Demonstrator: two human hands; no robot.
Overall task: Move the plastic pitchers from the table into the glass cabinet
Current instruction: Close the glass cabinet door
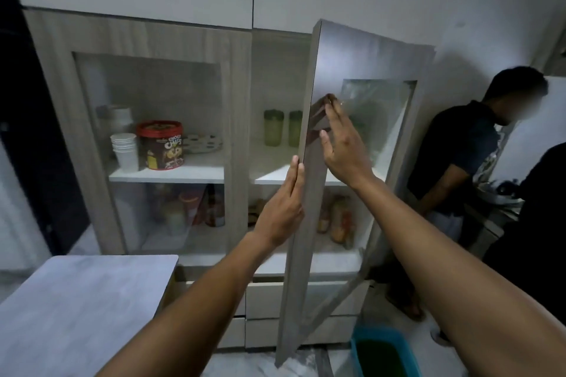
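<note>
Two green plastic pitchers (273,127) stand side by side on the upper shelf of the glass cabinet (144,40), behind its right door. That cabinet door (309,193) stands partly open, its edge towards me. My left hand (283,208) lies flat with straight fingers against the door's edge. My right hand (343,147) is spread flat on the door's outer face, fingers apart, beside the glass pane. Neither hand holds anything. The grey table (82,309) is at the lower left with nothing visible on the part in view.
Behind the shut left door are stacked white cups (124,150) and a red-lidded cereal tub (160,144). Bottles and packets fill the lower shelf. A person in a dark shirt (453,162) stands at the right. A blue basin (382,352) sits on the floor.
</note>
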